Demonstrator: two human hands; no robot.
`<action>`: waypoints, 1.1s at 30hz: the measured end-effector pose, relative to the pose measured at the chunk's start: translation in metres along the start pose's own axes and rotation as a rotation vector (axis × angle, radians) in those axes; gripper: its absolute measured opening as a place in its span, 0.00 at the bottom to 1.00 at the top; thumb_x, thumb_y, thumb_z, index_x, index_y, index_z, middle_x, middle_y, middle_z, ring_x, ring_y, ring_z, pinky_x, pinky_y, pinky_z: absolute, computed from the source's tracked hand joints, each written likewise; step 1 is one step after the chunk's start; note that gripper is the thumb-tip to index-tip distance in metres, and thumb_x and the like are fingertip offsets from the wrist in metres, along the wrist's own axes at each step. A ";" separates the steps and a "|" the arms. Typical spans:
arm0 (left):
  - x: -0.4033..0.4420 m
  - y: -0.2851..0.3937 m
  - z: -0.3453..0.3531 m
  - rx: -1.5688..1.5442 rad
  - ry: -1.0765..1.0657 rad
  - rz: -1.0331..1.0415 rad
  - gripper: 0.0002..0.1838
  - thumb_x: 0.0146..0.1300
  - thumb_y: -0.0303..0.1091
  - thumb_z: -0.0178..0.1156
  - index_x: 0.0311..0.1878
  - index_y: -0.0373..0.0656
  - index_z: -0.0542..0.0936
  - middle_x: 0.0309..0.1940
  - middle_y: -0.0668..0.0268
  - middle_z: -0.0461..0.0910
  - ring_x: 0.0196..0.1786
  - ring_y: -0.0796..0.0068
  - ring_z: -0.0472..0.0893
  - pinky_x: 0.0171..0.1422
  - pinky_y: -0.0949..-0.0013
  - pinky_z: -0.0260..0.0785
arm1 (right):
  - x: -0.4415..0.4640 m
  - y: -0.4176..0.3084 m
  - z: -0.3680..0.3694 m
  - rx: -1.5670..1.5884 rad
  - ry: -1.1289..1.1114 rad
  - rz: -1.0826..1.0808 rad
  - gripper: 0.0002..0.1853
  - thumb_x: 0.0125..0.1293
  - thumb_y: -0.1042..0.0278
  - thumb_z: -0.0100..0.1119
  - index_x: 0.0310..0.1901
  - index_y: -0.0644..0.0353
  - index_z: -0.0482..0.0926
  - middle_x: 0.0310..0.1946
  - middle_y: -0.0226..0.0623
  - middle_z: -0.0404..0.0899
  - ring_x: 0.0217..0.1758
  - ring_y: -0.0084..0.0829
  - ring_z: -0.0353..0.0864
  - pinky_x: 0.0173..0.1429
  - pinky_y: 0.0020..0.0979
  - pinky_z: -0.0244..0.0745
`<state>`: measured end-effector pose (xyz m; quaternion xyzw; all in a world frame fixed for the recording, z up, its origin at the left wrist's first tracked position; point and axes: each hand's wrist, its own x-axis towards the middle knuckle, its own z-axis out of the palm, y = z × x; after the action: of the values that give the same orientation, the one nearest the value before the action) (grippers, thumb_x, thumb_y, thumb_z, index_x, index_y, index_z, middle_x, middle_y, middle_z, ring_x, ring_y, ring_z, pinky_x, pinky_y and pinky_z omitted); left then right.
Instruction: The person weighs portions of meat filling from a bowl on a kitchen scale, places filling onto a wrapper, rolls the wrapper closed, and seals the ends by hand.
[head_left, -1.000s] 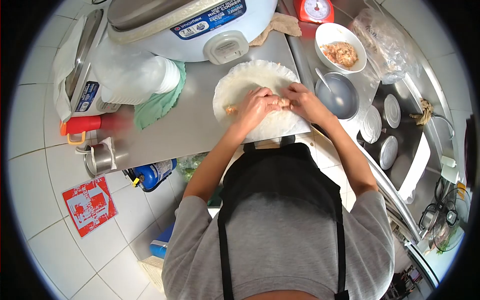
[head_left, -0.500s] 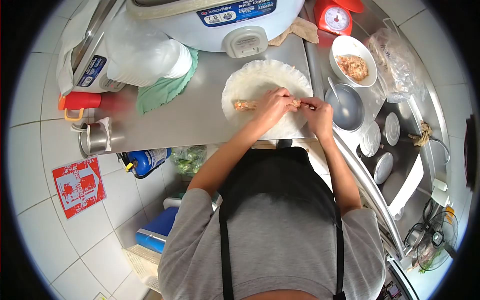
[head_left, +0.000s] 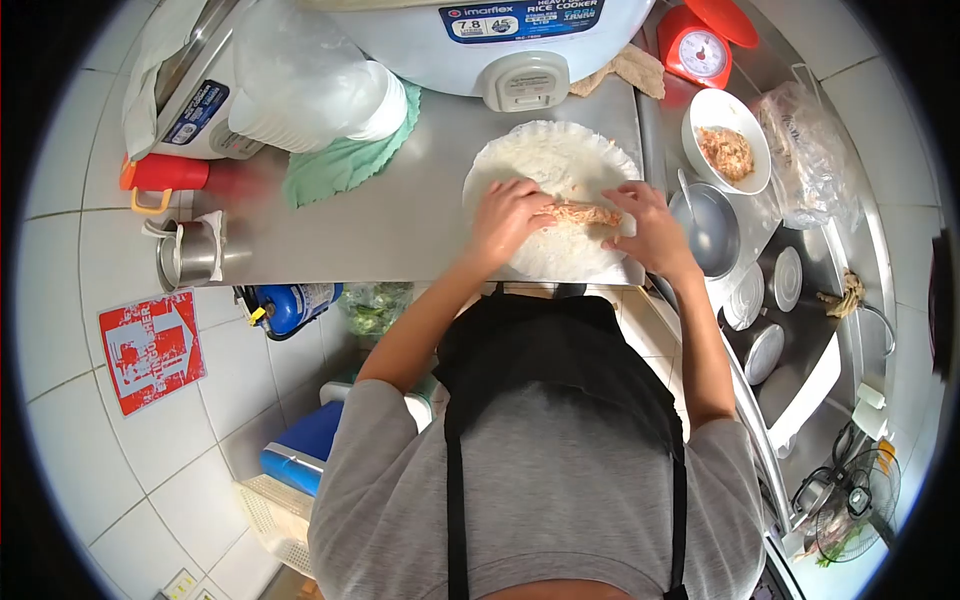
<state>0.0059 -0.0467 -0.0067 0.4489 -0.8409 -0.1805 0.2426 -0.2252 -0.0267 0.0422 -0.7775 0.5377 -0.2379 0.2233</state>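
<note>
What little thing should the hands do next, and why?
Maybe gently pat the strip of orange filling straight, because it lies bare across the flat, round white sheet, with the right hand at its right end and the left hand by its left part.

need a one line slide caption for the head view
Left hand and right hand at either end of a strip of mixture on a round white sheet.

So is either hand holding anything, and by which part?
The left hand and right hand are at opposite ends of the filling strip on the round wrapper; whether they grip those ends or only touch them can't be told.
</note>
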 end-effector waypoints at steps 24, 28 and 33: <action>-0.008 -0.007 -0.014 0.002 -0.038 0.139 0.17 0.52 0.40 0.64 0.46 0.49 0.82 0.46 0.69 0.75 0.50 0.70 0.72 0.51 0.65 0.60 | 0.029 -0.005 0.037 -0.041 -0.107 -0.066 0.35 0.35 0.65 0.75 0.53 0.59 0.77 0.52 0.40 0.71 0.55 0.41 0.69 0.56 0.39 0.67; 0.007 0.003 -0.001 -0.038 -0.100 0.110 0.21 0.49 0.44 0.66 0.48 0.48 0.82 0.46 0.69 0.75 0.51 0.70 0.72 0.51 0.65 0.59 | 0.023 -0.001 0.043 -0.166 0.048 -0.083 0.25 0.38 0.65 0.73 0.44 0.55 0.82 0.48 0.33 0.73 0.53 0.36 0.70 0.55 0.39 0.65; 0.002 0.001 -0.011 -0.091 -0.108 0.042 0.23 0.48 0.45 0.67 0.49 0.49 0.81 0.44 0.70 0.76 0.49 0.70 0.73 0.53 0.65 0.58 | 0.017 0.000 0.037 -0.105 0.013 -0.144 0.13 0.45 0.63 0.69 0.36 0.51 0.85 0.45 0.29 0.74 0.51 0.32 0.70 0.53 0.36 0.63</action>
<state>0.0104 -0.0486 0.0029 0.4096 -0.8528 -0.2371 0.2208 -0.1969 -0.0391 0.0153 -0.8231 0.4936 -0.2298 0.1612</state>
